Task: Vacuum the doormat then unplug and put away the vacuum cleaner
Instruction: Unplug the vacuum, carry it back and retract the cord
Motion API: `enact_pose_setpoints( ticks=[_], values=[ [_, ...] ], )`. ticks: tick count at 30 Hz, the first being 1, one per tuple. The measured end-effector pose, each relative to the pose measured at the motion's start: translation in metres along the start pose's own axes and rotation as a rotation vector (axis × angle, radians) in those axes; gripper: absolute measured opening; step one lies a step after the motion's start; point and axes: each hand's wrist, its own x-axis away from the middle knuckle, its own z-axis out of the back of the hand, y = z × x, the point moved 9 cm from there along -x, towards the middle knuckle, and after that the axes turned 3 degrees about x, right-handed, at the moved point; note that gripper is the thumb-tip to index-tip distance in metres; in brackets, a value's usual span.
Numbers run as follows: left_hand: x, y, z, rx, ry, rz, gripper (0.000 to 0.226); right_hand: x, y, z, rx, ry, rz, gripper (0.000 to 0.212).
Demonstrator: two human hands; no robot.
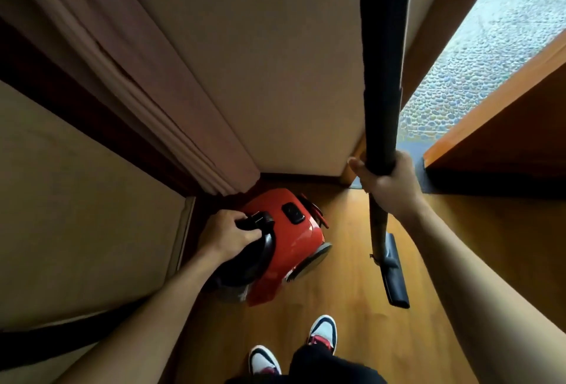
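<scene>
Left of centre, by the wall corner: vacuum cleaner (294,242), left hand (226,236) gripping its top handle. Right of it: wand (382,77) upright in right hand (389,184), nozzle (395,273) below. Behind, right-middle: doormat (428,181). Bottom centre: shoes (323,333).

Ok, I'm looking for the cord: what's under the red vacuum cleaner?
Only wooden floor shows around the vacuum cleaner, which the left hand holds by its handle. The patch directly beneath is covered by its body, so a cord there cannot be ruled out.
</scene>
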Motion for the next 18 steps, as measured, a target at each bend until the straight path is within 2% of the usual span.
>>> enact_pose_setpoints(
  ticks=[5, 13, 18],
  values=[
    [-0.073, -0.052, -0.079, -0.055, -0.057, -0.024, 0.014, -0.024, 0.065, -0.041, -0.058, 0.074, 0.082, 0.022],
    [-0.163, -0.119, -0.183, -0.168, -0.06, -0.117, 0.023, -0.047, 0.147, -0.094, -0.108, 0.128, 0.227, 0.045],
    [-0.206, -0.147, -0.217, -0.189, -0.037, -0.155, 0.02, -0.053, 0.17, -0.11, -0.092, 0.188, 0.282, 0.043]
  ],
)
